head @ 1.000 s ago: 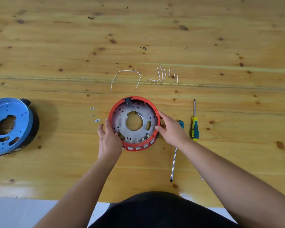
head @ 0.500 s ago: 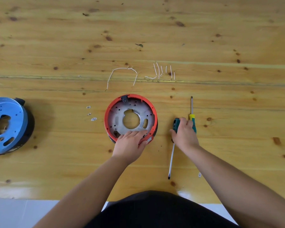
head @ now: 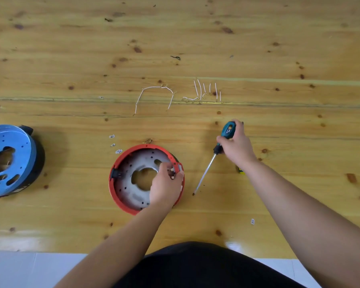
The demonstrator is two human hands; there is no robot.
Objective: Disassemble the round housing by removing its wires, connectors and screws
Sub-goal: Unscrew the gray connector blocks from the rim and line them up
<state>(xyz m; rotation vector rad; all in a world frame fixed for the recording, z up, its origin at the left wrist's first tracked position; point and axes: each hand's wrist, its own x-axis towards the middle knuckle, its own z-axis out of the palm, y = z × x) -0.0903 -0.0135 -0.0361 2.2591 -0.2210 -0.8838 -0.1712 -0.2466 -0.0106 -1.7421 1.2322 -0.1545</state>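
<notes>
Low in the frame's centre, the left hand (head: pixel 166 186) curled its grip over the right rim of the red round housing (head: pixel 121 179), which lay on the wooden table (head: pixel 279 48). Right of it, the right hand (head: pixel 234 145) held its grip clamped on the teal screwdriver (head: pixel 220 146), whose tip touched the table beside the housing. Farther up lay loose white wires (head: pixel 154 94). A blue housing (head: pixel 10 159) sat at left.

bare table (head: pixel 279 48) beyond wires (head: pixel 202 92), blue housing (head: pixel 8 159) far left
</notes>
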